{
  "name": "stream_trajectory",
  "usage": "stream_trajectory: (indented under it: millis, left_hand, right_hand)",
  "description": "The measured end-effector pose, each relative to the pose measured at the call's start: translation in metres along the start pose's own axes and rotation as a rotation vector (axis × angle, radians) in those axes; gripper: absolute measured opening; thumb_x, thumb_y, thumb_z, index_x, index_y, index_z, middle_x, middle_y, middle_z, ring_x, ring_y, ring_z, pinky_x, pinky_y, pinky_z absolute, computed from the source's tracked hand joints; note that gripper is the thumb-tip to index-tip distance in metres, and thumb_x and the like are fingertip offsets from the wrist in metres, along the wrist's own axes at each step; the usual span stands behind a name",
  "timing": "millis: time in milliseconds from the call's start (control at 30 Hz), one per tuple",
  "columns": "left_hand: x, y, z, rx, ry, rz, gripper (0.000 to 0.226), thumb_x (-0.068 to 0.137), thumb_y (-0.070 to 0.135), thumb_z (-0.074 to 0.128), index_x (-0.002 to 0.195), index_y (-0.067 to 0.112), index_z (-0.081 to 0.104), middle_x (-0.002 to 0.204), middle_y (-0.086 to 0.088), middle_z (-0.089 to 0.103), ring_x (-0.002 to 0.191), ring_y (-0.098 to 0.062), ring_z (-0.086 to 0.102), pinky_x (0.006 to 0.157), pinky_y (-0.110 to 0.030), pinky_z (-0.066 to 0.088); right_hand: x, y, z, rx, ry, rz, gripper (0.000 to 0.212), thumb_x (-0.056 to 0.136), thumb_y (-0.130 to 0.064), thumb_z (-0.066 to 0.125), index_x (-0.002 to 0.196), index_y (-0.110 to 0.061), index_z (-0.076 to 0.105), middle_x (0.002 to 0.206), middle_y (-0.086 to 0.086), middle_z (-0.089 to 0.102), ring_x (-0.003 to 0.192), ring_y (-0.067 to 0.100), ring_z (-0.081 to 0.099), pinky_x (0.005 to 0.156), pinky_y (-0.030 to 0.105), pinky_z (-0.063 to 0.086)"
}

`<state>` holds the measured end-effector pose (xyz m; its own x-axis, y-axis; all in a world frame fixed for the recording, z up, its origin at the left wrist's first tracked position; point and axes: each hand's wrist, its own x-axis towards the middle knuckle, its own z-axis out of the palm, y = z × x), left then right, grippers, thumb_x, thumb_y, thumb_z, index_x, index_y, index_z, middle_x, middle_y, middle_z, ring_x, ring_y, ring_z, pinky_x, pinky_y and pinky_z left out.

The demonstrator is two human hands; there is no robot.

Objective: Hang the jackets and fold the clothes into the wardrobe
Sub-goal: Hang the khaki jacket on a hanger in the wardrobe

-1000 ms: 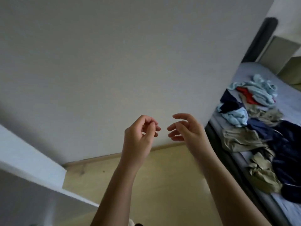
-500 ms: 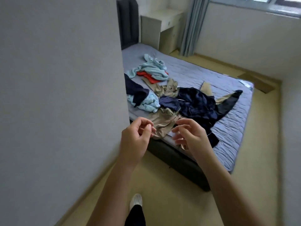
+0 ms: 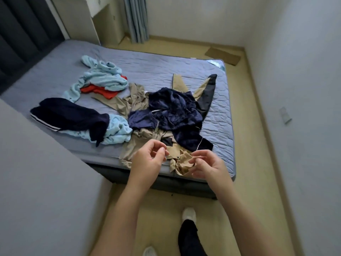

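Clothes heaped on bed; left hand, right hand loosely curled, empty, over khaki jacket

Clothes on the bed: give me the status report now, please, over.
Left hand and right hand empty, fingers loosely curled, raised near the bed edge. Clothes lie unfolded in a heap on the bed. Nothing seen in the way.
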<state>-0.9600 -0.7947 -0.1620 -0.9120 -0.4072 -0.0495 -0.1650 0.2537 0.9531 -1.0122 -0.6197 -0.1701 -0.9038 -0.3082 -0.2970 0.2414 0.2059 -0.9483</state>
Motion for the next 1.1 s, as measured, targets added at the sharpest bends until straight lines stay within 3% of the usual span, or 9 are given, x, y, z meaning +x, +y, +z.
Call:
stream_trajectory:
  millis: [167,267,433,600,733,833,900,1000,1100]
  left_hand:
    - [0.080,-0.014,0.041,0.064,-0.086,-0.030,0.020,0.091,0.010,0.054,0.080,0.025,0.062,0.075,0.007,0.070,0.069,-0.006,0.066,0.061,-0.020,0.049]
    - [0.135,-0.036,0.066,0.203,-0.102,-0.062,0.020,0.090,0.013,0.056,0.079,0.028,0.062,0.075,0.015,0.069,0.070,-0.006,0.064,0.066,-0.026,0.053]
    - [0.215,-0.099,0.108,0.347,-0.135,-0.176,0.019,0.085,0.016,0.058,0.074,0.031,0.060,0.071,0.011,0.068,0.070,-0.005,0.062,0.069,-0.028,0.051]
    - [0.293,-0.171,0.165,0.507,-0.225,-0.313,0.012,0.085,0.019,0.057,0.079,0.029,0.058,0.080,0.008,0.066,0.080,-0.016,0.061,0.070,-0.029,0.046]
    - [0.354,-0.248,0.209,0.670,-0.342,-0.395,0.009,0.087,0.021,0.051,0.095,0.023,0.055,0.099,0.003,0.063,0.095,-0.020,0.058,0.080,-0.033,0.047]
    - [0.383,-0.305,0.237,0.889,-0.504,-0.313,0.017,0.087,0.022,0.050,0.104,0.021,0.048,0.110,0.001,0.056,0.104,-0.023,0.054,0.078,-0.033,0.043]
    - [0.400,-0.336,0.249,1.022,-0.571,-0.200,0.023,0.088,0.021,0.050,0.110,0.019,0.044,0.116,-0.001,0.051,0.109,-0.023,0.050,0.078,-0.033,0.040]
    - [0.435,-0.370,0.264,1.161,-0.537,-0.041,0.033,0.088,0.023,0.053,0.119,0.019,0.041,0.121,-0.003,0.045,0.113,-0.024,0.045,0.081,-0.032,0.040]
    - [0.473,-0.402,0.272,1.276,-0.413,0.056,0.053,0.088,0.029,0.058,0.133,0.021,0.033,0.142,-0.006,0.033,0.135,-0.026,0.027,0.102,-0.038,0.033]
  right_hand:
    - [0.087,0.010,-0.026,0.024,0.014,0.050,0.019,0.095,-0.002,0.046,0.095,-0.014,0.061,0.089,0.010,0.068,0.069,0.017,0.064,0.064,0.032,0.054]
    - [0.157,0.025,-0.043,-0.010,-0.020,0.087,0.021,0.093,-0.003,0.047,0.092,-0.018,0.061,0.088,0.008,0.068,0.066,0.012,0.064,0.060,0.026,0.054]
    - [0.275,0.070,-0.069,-0.102,-0.049,0.190,0.027,0.087,-0.002,0.046,0.086,-0.024,0.062,0.085,0.003,0.070,0.061,0.010,0.065,0.051,0.019,0.048]
    - [0.375,0.131,-0.069,-0.394,-0.086,0.232,0.026,0.087,-0.007,0.045,0.083,-0.028,0.059,0.083,-0.007,0.066,0.077,0.016,0.063,0.067,0.027,0.050]
    - [0.445,0.206,-0.079,-0.782,-0.206,0.342,0.027,0.088,-0.010,0.044,0.111,-0.019,0.056,0.108,0.001,0.060,0.101,0.022,0.057,0.087,0.035,0.047]
    - [0.488,0.257,-0.080,-1.065,-0.346,0.374,0.043,0.090,-0.011,0.047,0.131,-0.020,0.043,0.128,0.007,0.048,0.110,0.028,0.053,0.086,0.038,0.047]
    - [0.511,0.289,-0.074,-1.085,-0.374,0.377,0.055,0.088,-0.011,0.051,0.139,-0.025,0.035,0.135,0.007,0.041,0.113,0.029,0.052,0.087,0.038,0.048]
    - [0.536,0.331,-0.065,-0.976,-0.393,0.434,0.072,0.084,-0.010,0.056,0.147,-0.030,0.026,0.149,0.008,0.028,0.121,0.028,0.049,0.095,0.036,0.047]
    - [0.548,0.373,-0.054,-0.965,-0.507,0.508,0.080,0.084,-0.014,0.059,0.150,-0.031,0.018,0.159,0.011,0.008,0.139,0.034,0.029,0.110,0.035,0.034]
